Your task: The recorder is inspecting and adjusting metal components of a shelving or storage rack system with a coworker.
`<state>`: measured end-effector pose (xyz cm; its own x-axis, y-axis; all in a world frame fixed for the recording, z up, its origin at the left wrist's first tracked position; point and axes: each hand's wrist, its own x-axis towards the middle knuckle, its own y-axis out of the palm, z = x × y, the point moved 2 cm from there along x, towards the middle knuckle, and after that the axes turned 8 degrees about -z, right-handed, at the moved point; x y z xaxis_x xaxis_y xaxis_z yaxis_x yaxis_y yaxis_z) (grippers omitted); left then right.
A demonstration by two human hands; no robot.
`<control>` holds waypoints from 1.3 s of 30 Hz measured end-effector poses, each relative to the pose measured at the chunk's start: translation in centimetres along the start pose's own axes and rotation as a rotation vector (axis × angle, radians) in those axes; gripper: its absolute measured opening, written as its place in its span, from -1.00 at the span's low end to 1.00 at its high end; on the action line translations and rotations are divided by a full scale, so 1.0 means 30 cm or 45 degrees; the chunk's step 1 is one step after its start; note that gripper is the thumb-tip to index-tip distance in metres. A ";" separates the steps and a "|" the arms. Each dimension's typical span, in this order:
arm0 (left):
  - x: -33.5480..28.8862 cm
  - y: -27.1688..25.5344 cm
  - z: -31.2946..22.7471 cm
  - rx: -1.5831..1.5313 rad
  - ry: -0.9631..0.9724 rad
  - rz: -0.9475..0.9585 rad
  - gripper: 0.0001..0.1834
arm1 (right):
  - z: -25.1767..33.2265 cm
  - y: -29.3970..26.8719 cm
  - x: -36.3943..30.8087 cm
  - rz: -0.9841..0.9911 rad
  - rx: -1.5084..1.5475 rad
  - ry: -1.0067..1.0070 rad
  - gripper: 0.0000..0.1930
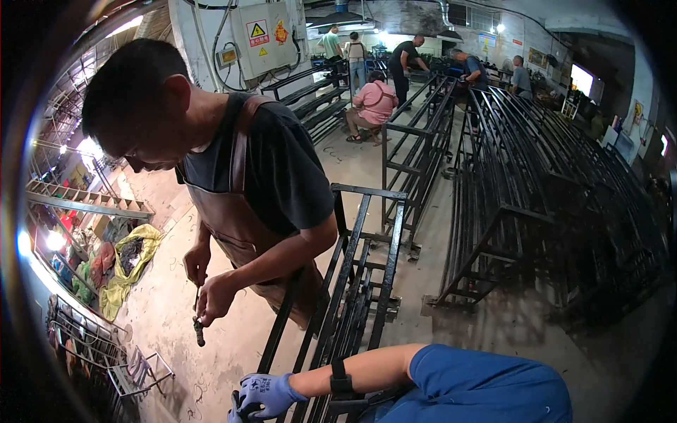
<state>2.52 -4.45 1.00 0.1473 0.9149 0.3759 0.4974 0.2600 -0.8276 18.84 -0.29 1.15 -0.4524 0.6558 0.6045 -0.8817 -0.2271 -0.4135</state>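
My right hand [266, 395], in a blue-grey work glove with a dark band on the forearm, reaches in from the lower right. It lies beside the near end of a long black metal frame [381, 310]. Its fingers curl together at the lower edge, where the picture cuts off whatever they grip. My left hand does not show. Across the frame, a person in a brown apron [218, 211] bends over a thin tool with a dark, lumpy end [199, 331], held in both bare hands.
More long black frames [522, 162] stand in rows at the right. Several people work farther back, one in a pink top [376, 102] crouching low. A yellow sack [130, 271] and a small metal rack [144, 374] lie at left. An electrical cabinet [264, 39] stands behind.
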 end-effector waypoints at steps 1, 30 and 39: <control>0.002 0.002 -0.004 -0.038 0.008 0.019 -0.78 | -0.002 0.001 -0.002 -0.001 -0.017 -0.010 -0.88; -0.009 0.013 0.013 -0.087 0.146 -0.153 -0.78 | 0.017 -0.023 -0.009 -0.020 0.069 0.023 -0.89; -0.006 0.009 0.010 -0.017 0.014 -0.029 -0.77 | 0.018 -0.027 -0.010 -0.042 0.044 0.017 -0.88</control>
<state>2.38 -4.45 0.59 0.1456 0.9052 0.3993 0.5121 0.2764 -0.8132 19.61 -0.70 1.66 -0.4212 0.6727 0.6084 -0.9004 -0.2296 -0.3695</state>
